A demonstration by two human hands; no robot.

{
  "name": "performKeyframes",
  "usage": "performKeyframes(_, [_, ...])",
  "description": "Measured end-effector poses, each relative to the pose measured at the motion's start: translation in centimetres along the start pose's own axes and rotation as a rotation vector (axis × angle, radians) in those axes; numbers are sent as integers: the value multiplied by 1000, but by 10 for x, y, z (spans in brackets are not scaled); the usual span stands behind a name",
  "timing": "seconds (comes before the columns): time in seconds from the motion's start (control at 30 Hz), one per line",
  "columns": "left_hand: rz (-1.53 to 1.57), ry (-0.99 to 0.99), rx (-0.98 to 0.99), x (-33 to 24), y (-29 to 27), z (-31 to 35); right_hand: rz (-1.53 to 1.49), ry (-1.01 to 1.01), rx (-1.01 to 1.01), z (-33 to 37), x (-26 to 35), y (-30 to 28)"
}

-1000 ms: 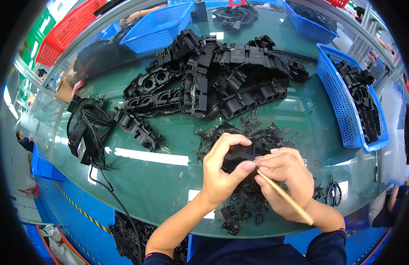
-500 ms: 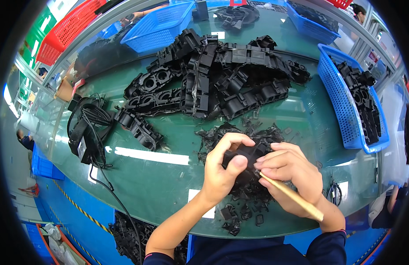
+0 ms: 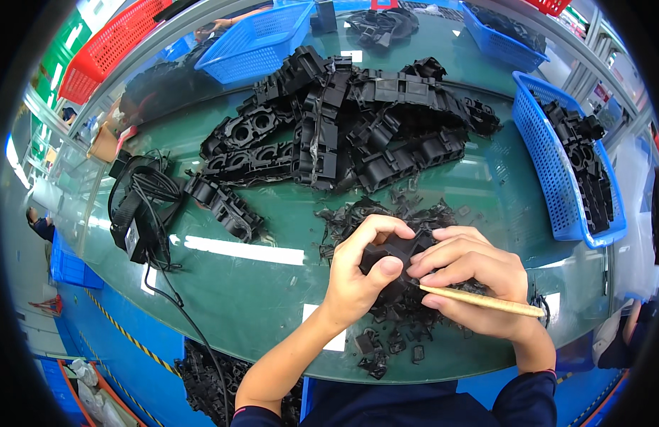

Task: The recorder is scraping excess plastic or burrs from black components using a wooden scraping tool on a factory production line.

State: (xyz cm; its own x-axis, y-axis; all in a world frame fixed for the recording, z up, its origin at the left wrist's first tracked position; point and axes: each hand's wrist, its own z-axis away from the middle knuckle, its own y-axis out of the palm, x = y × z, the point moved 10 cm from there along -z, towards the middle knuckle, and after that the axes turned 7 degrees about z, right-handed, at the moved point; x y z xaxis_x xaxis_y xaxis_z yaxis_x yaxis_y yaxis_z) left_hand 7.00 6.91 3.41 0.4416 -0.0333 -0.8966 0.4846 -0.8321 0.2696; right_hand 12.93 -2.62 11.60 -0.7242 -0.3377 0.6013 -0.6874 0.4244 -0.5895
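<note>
In front of me, above the table, I hold a black moulded plastic part (image 3: 398,248). My left hand (image 3: 354,277) is closed round its left side, with the thumb on the near side and the fingers over the far side. A slim tool with a flat straw-yellow handle (image 3: 486,300) lies in my right hand (image 3: 479,274), pinched between thumb and fingers. Its working tip meets the part's right side and is hidden by my fingers. Black scraps and flash trimmings (image 3: 415,317) lie heaped beneath both hands.
A large pile of black moulded parts (image 3: 315,135) covers the far middle of the green table (image 3: 265,292). At the right stands a blue basket (image 3: 550,171) of similar parts. A black device with coiled cable (image 3: 140,206) sits left, its lead hanging over the front edge.
The yellow handle has swung from sloping steeply down to lying nearly level, its free end moving up and right. My right hand has turned with it; my left hand stays almost still.
</note>
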Motion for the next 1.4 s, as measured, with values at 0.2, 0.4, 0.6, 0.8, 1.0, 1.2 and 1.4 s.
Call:
performKeyframes(0.2, [-64, 22, 48, 1, 2, 0, 88, -83, 58, -1, 7, 2])
performKeyframes(0.4, [-171, 29, 0, 2, -2, -1, 400, -288, -42, 8, 26, 13])
performKeyframes(0.6, [-92, 13, -9, 0, 1, -1, 340, -279, -140, 15, 21, 13])
performKeyframes(0.8, [288, -261, 26, 27, 8, 3, -615, 352, -491, 25, -57, -26])
performKeyframes(1.0, [1095, -645, -201, 60, 8, 13, -496, 533, -284, 22, -61, -11])
performKeyframes(1.2, [1151, -558, -299, 62, -4, 11, -494, 580, -186, 18, -61, 6])
performKeyframes(1.4, [1314, -450, -226, 46, 1, 4, -238, 413, -39, 16, -52, 16])
